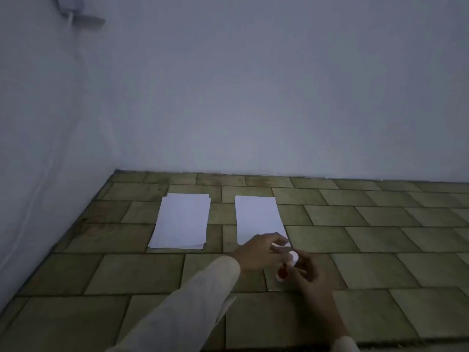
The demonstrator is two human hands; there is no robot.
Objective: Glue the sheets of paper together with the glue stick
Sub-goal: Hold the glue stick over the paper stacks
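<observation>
Two lots of white paper lie on the tiled floor: a small stack (181, 221) on the left and a single sheet (257, 218) on the right. Just in front of the right sheet's near edge, my right hand (311, 273) grips a red and white glue stick (285, 271). My left hand (261, 251) reaches in from the left, its fingertips at the stick's white top end (294, 255). Blur hides whether those fingers pinch the top or only touch it.
Greenish floor tiles (152, 275) spread all around. A pale wall (253, 97) runs close behind the papers and another wall (38, 148) closes the left side. A grey fixture (81, 16) hangs high in the left corner.
</observation>
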